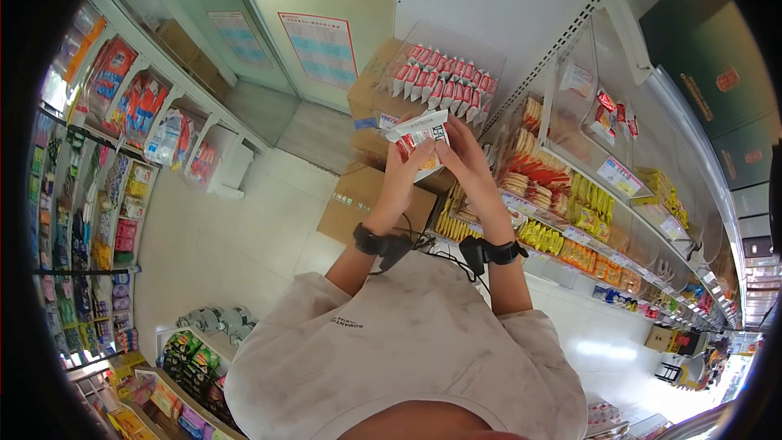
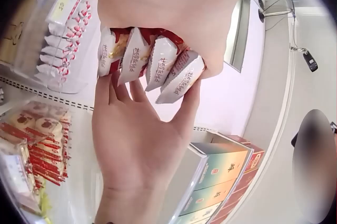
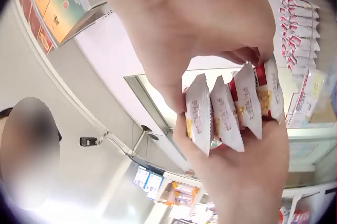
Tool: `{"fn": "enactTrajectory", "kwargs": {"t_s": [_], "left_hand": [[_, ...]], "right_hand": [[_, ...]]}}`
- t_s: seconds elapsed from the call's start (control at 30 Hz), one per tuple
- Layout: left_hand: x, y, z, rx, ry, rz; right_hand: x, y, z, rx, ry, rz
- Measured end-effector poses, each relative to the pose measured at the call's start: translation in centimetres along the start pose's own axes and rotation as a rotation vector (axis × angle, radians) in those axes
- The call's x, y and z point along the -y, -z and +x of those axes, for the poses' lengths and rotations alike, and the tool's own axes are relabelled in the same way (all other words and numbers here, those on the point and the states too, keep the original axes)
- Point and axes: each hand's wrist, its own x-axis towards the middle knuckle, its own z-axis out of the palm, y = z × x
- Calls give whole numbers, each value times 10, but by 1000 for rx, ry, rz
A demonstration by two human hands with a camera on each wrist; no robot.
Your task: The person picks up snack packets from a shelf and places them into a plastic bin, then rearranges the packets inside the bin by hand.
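Several small white-and-red snack packets (image 1: 424,135) (image 2: 163,62) (image 3: 226,113) stand side by side in a row between the two hands. My left hand (image 1: 399,173) (image 2: 168,3) (image 3: 237,166) grips one end of the row. On the other end is my right hand (image 1: 471,165) (image 2: 145,134) (image 3: 195,24), its thumb and fingers bent round the packets. Beyond the hands, a clear bin (image 1: 440,42) holds rows of similar red-and-white packets (image 1: 436,91) (image 2: 60,50) (image 3: 300,34).
A shelf unit with yellow and red packaged snacks (image 1: 590,204) runs along the right. Cardboard boxes (image 1: 338,205) stand on the floor below the bin. Racks of hanging goods (image 1: 130,106) line the left side, and a door with posted notices (image 1: 319,41) is ahead.
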Motion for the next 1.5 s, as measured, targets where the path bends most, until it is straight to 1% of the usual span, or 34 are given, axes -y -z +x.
{"fn": "enactTrajectory", "kwargs": {"t_s": [0.07, 0.17, 0.27, 0.3, 0.37, 0.4, 0.47, 0.5, 0.6, 0.67, 0.7, 0.8, 0.87, 0.9, 0.97, 1.0, 1.03, 1.1, 1.17, 1.27, 1.37, 1.4, 1.47, 1.5], "left_hand": [[8, 23, 2, 28, 41, -33], [4, 35, 0, 55, 88, -92], [4, 37, -3, 37, 95, -131], [2, 39, -4, 24, 95, -135], [-4, 47, 0, 63, 99, -52], [-8, 50, 1, 83, 105, -11], [-25, 55, -3, 71, 139, -35], [-31, 56, -2, 78, 154, -39], [-31, 69, -2, 161, 112, -46], [-33, 79, -1, 196, 146, 7], [-35, 83, 0, 215, 163, 39], [-31, 96, 7, 294, 135, 59], [-32, 100, 15, 276, 83, 34], [-32, 101, 19, 269, 55, 23], [-34, 107, 24, 86, 39, 69], [-37, 112, 26, 0, 31, 102], [-41, 118, 29, -23, 29, 104], [-49, 125, 36, -51, 28, 109], [-52, 124, 41, -53, 4, 149], [-60, 122, 43, -33, 6, 202], [-67, 123, 45, -21, -1, 221], [-67, 125, 45, -8, -7, 231], [-66, 127, 43, -1, -12, 255], [-67, 127, 44, -4, -11, 271]], "right_hand": [[-4, 1, 4, 68, -55, -23], [-16, 7, 15, 154, -124, -248], [-7, -2, 16, 177, -238, -239], [-8, -6, 15, 169, -241, -211], [-12, -13, 13, 145, -255, -155], [-12, -11, 15, 152, -283, -184], [-17, -11, 21, 171, -354, -249], [-20, -16, 22, 173, -311, -254], [-26, -27, 16, 154, -208, -282], [-32, -38, 16, 148, -157, -291], [-31, -41, 16, 141, -166, -298], [-29, -54, 19, 88, -178, -309], [-28, -61, 23, 15, -167, -321], [-31, -57, 30, -23, -91, -388], [-38, -40, 55, -104, 64, -510], [-33, -38, 69, -163, 2, -509], [-29, -34, 86, -230, -57, -504], [-71, 11, 133, -346, 55, -708], [-45, -12, 148, -285, -180, -858], [-60, -22, 161, -198, -345, -912], [-72, -31, 174, -24, -451, -1156], [-77, -31, 181, 23, -519, -1179], [-123, -17, 198, -33, -526, -1209], [-128, -22, 199, -58, -529, -1224]]}}
